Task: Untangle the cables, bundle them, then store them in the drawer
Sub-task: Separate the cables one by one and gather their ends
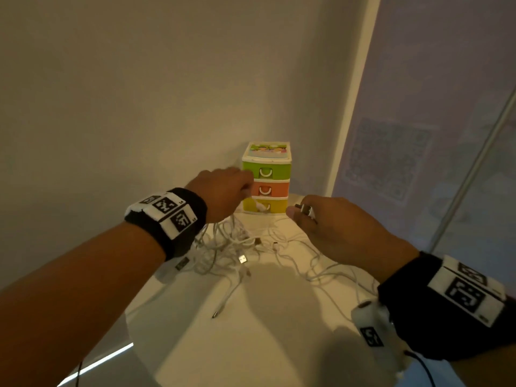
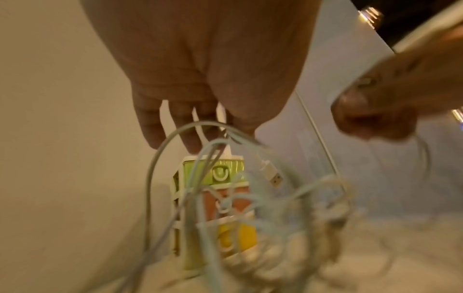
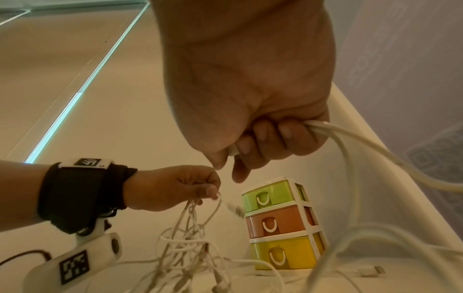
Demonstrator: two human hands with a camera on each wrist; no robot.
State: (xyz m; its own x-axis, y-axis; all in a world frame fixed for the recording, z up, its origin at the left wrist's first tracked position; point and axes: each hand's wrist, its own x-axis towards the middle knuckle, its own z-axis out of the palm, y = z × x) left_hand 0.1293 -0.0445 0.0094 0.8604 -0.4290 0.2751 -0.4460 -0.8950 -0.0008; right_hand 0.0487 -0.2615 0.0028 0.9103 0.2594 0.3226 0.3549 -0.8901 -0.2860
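Cables (image 1: 223,247) lie in a white tangle on the table (image 1: 251,344), partly lifted by both hands. Left hand (image 1: 223,191) pinches several strands between thumb and fingertips, holding them raised above the heap so the loops hang down. Right hand (image 1: 329,222) is clenched around one thicker white cable (image 3: 355,142), its plug end (image 1: 305,209) poking out past the thumb, the cord trailing back onto the table. Behind the tangle, against the wall, stands a small drawer unit (image 1: 266,177) with green, orange and yellow drawers, all closed.
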